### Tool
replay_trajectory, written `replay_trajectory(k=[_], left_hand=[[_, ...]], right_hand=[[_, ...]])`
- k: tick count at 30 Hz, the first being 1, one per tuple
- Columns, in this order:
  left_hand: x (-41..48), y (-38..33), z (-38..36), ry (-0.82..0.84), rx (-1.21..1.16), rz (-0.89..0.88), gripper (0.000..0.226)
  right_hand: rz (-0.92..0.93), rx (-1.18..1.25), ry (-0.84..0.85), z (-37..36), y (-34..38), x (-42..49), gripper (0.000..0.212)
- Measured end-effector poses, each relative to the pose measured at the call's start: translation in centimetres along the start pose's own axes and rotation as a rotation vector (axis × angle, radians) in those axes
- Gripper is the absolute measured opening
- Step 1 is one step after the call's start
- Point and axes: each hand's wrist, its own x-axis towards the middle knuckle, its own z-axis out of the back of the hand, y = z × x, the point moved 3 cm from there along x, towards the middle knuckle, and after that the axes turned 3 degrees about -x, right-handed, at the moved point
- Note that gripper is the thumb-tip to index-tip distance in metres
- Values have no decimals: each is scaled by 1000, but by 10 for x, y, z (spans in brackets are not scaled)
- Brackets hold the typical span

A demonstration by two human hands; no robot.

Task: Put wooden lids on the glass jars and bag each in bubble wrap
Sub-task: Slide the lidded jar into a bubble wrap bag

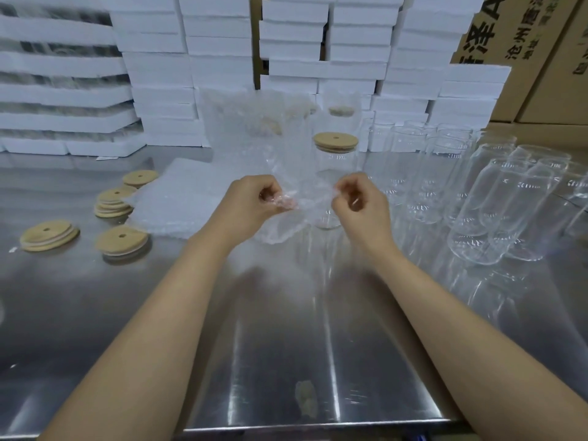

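The steel table (127, 313) carries wooden lids (121, 238), bubble-wrap bags (178, 198), glass jars (477, 214) and foam boxes (165, 122).

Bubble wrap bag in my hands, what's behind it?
A glass jar with a wooden lid stands behind it. The jar's lower part shows only dimly through the bubble wrap bag.

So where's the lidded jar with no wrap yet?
In the head view, the lidded jar stands centre-frame, just behind the held bubble-wrap bag, left of the lidless jars.
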Motion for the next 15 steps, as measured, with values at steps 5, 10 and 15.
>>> replay_trajectory(k=[5, 10, 15], left_hand=[[-1, 3, -16, 92, 292, -104, 8], [-7, 3, -47, 311, 449, -122, 25], [-9, 6, -43, 355, 437, -84, 24]], right_hand=[[276, -104, -223, 18, 13, 13, 40], [160, -247, 88, 7, -2, 25, 55], [81, -100, 54, 2, -7, 30, 65]])
